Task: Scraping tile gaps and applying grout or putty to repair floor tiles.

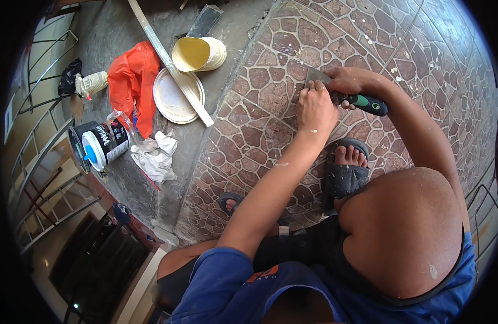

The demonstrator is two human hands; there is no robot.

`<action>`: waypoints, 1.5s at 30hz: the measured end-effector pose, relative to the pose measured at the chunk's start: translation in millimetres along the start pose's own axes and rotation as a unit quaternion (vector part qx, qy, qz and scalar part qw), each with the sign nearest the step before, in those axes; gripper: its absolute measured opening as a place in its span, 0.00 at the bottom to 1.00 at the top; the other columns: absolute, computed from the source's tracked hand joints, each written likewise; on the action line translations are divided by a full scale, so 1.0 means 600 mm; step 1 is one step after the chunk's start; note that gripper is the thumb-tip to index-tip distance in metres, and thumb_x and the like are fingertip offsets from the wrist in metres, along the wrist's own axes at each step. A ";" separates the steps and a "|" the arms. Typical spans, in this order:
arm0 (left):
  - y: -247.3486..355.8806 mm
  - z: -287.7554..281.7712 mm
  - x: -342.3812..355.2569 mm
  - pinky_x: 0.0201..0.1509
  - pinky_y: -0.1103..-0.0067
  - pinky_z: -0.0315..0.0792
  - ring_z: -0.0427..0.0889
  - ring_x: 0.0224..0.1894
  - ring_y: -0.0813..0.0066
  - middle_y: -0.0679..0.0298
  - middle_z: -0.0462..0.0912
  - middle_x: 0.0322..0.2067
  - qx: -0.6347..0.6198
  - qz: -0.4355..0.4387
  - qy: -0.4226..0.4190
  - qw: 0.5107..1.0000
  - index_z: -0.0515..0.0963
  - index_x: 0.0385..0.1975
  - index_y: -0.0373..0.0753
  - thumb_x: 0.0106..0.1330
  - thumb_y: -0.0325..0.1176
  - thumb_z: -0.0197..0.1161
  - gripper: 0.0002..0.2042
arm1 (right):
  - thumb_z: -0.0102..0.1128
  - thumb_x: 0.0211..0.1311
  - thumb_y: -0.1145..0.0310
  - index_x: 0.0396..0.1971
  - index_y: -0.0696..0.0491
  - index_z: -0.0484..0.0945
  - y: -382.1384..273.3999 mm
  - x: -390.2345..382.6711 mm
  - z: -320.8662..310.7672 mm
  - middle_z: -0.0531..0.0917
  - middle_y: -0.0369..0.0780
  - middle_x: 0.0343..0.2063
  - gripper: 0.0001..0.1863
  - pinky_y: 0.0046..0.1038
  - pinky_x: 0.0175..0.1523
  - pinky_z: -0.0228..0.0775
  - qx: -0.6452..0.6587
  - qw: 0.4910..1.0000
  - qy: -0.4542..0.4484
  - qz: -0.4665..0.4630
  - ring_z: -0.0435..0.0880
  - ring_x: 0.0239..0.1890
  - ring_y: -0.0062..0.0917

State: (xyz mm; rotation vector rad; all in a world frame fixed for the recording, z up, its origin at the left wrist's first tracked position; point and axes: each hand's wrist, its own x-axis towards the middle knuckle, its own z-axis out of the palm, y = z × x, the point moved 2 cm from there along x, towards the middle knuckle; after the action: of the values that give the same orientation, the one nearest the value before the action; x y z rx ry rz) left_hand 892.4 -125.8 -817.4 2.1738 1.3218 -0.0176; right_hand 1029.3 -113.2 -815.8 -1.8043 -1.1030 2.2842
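My right hand [347,81] is closed round a scraper with a green-and-black handle [370,105]. My left hand [317,110] is beside it, fingers curled over the flat metal blade [314,75]. The blade is low over the patterned stone-look tile floor [276,129], near grout lines; whether its edge touches the tile I cannot tell. My sandalled foot [349,167] is just below my hands, under my bent knee.
At left on concrete [227,24] lie a yellow-lined cylinder [211,54], a white lid [168,97] under a wooden strip [146,29], orange plastic [130,75], a labelled pail [111,137], white rags [154,159], a dark bag [68,75] and a grey strip [203,21]. Metal railings [44,210] line the edge.
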 end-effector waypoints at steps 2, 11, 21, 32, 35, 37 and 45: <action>-0.007 -0.003 0.008 0.48 0.64 0.73 0.80 0.40 0.48 0.45 0.80 0.33 0.009 -0.005 0.011 1.000 0.74 0.34 0.28 0.47 0.27 0.64 0.14 | 0.49 0.64 0.59 0.44 0.55 0.73 0.002 0.021 -0.004 0.79 0.36 0.20 0.16 0.20 0.20 0.68 0.017 1.000 -0.005 -0.023 0.76 0.16 0.18; -0.038 -0.017 0.005 0.51 0.64 0.71 0.79 0.43 0.48 0.44 0.80 0.39 0.020 0.037 0.043 0.998 0.73 0.41 0.27 0.47 0.25 0.62 0.19 | 0.50 0.61 0.62 0.40 0.59 0.72 -0.001 0.034 0.026 0.79 0.38 0.21 0.15 0.23 0.22 0.71 0.045 0.995 0.034 -0.084 0.78 0.17 0.19; -0.034 -0.019 0.013 0.51 0.63 0.71 0.79 0.43 0.48 0.45 0.80 0.36 0.009 0.013 0.009 1.000 0.75 0.39 0.28 0.46 0.27 0.64 0.18 | 0.52 0.60 0.61 0.38 0.59 0.75 0.000 0.045 0.011 0.80 0.41 0.22 0.16 0.26 0.24 0.72 0.013 0.996 0.052 -0.066 0.79 0.19 0.23; -0.071 -0.014 0.027 0.63 0.66 0.63 0.73 0.55 0.49 0.42 0.73 0.53 0.003 0.074 0.061 0.995 0.70 0.50 0.26 0.49 0.22 0.60 0.24 | 0.51 0.62 0.62 0.43 0.59 0.74 0.012 0.086 0.017 0.81 0.39 0.23 0.17 0.24 0.25 0.71 0.022 0.988 0.122 -0.089 0.79 0.19 0.20; -0.081 -0.022 0.050 0.63 0.67 0.63 0.73 0.56 0.51 0.42 0.74 0.52 0.021 0.072 0.070 0.995 0.70 0.50 0.26 0.48 0.21 0.59 0.24 | 0.51 0.60 0.60 0.42 0.62 0.73 -0.008 0.096 0.009 0.82 0.45 0.26 0.19 0.27 0.26 0.74 0.038 0.980 0.149 -0.124 0.82 0.21 0.26; -0.099 -0.031 0.058 0.63 0.68 0.63 0.73 0.55 0.52 0.43 0.75 0.52 0.033 0.086 0.056 0.994 0.71 0.49 0.26 0.48 0.22 0.60 0.24 | 0.51 0.60 0.60 0.42 0.61 0.73 -0.019 0.100 0.015 0.83 0.46 0.26 0.19 0.27 0.27 0.75 0.047 0.982 0.138 -0.116 0.82 0.22 0.26; -0.093 -0.043 0.070 0.61 0.69 0.66 0.75 0.53 0.52 0.44 0.77 0.50 0.033 0.108 0.024 0.993 0.73 0.48 0.27 0.46 0.23 0.61 0.24 | 0.55 0.60 0.56 0.44 0.61 0.73 -0.016 0.092 0.012 0.83 0.46 0.27 0.23 0.26 0.27 0.75 0.093 0.979 0.156 -0.091 0.83 0.23 0.25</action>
State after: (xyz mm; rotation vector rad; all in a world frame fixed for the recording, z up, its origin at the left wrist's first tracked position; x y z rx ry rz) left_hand 860.8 -60.7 -835.0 2.3770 1.1183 0.0761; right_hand 1001.2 -85.8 -856.3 -1.8207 -0.9249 1.8545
